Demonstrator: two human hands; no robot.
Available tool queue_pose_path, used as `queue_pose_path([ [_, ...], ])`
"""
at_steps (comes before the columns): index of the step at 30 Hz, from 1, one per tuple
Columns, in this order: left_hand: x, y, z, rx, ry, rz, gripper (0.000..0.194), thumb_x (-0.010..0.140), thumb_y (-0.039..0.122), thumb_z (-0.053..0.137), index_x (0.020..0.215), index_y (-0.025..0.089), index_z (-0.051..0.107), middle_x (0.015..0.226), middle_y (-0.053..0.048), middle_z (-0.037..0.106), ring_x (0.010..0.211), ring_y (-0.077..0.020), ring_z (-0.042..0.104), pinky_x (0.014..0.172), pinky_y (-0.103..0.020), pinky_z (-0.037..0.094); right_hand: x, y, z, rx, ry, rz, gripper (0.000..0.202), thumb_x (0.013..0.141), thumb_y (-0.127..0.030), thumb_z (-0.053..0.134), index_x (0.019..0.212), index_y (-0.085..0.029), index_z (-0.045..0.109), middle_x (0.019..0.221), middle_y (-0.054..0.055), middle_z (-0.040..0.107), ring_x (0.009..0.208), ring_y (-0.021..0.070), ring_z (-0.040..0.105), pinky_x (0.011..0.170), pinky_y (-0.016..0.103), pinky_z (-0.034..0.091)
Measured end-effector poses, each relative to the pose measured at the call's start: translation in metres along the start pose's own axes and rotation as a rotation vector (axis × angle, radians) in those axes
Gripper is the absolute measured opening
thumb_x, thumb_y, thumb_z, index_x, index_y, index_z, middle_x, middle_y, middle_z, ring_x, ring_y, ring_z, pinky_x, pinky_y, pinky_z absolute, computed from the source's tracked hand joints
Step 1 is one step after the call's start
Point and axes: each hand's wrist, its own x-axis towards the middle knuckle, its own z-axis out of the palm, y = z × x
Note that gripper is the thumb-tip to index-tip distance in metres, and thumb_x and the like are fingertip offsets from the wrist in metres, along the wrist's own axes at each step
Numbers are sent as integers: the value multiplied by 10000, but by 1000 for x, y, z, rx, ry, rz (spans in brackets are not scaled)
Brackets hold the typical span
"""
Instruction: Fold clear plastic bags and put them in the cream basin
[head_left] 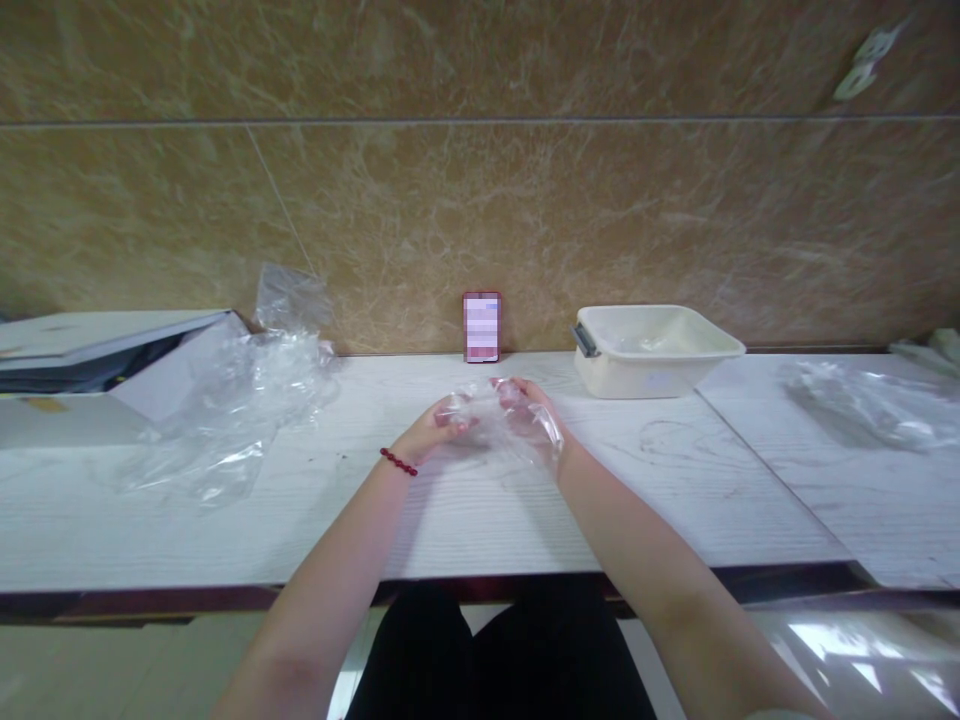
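Observation:
Over the middle of the white table, a crumpled clear plastic bag (510, 425) is held between both hands. My left hand (435, 428), with a red bead bracelet at the wrist, grips its left side, thumb toward the right. My right hand (534, 402) has its fingers around the upper right part, and the film hangs over them down to the wrist. The clear film partly covers the fingertips of both hands.
A phone (481, 328) leans upright against the marbled wall. Right of it sits a cream plastic basin (637, 375) with a grey handle. Clear bags (262, 380) lie beside a white box (67, 420) at left; more plastic (885, 405) lies far right.

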Motion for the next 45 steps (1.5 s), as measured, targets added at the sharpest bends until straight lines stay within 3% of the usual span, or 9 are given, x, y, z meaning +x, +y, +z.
queue_pose_path([
  [4,4,-5,1,-20,53,-110,230,589,207,687,769,146,559,705,6,598,701,-130,590,781,-330,446,10,8,-9,378,9,175,163,742,-360,433,698,-204,446,1083,27,557,877,160,571,449,200,435],
  [9,3,-7,-1,-102,55,-171,242,613,204,674,801,169,526,733,-2,596,680,-141,603,680,-307,483,20,8,-9,452,21,137,163,731,-368,433,710,-207,445,1162,25,508,1007,178,515,698,295,488],
  [16,-4,0,7,-72,-79,-174,840,582,68,678,1256,342,258,1079,-65,563,758,-143,599,589,-214,446,13,-9,-6,474,29,111,177,747,-356,405,718,-206,495,1153,10,513,1047,205,482,812,409,440],
  [21,-6,7,9,-105,-51,-54,962,608,74,645,1251,499,69,1298,-29,367,895,-151,569,549,-161,436,8,-14,-3,424,-71,132,156,727,-353,438,693,-202,458,1144,18,518,1018,213,501,787,414,446],
  [29,5,5,1,-104,245,116,783,603,37,602,1234,391,303,1285,-13,377,916,-133,549,483,-113,401,21,16,-3,-196,433,4,320,674,-356,520,938,-212,411,1077,74,481,993,199,471,773,373,425],
  [31,8,3,-3,-118,381,124,808,600,19,591,1247,384,275,1233,-28,432,900,-127,556,502,-120,411,16,11,-3,-425,381,-173,370,691,-360,520,1011,-204,416,1112,92,451,1044,207,420,833,385,384],
  [38,9,0,-15,-205,737,65,687,612,-9,561,1206,274,365,962,-15,584,760,-85,576,667,-189,447,-22,-24,31,-851,-385,-585,701,607,-506,604,1201,-214,375,1202,92,424,1146,235,324,986,412,213],
  [41,9,-3,-18,-177,722,41,413,617,34,586,1006,163,536,840,-6,609,708,-91,568,657,-194,439,-35,-18,57,-974,-351,-569,815,569,-527,619,1254,-196,326,1275,112,349,1193,275,239,989,446,178],
  [45,10,-5,-14,-191,729,26,239,646,39,536,867,125,569,722,-13,618,603,-84,558,581,-190,435,-44,-1,84,-1128,-86,-474,764,653,-418,568,1289,-125,264,1300,151,299,1211,294,194,977,477,174],
])
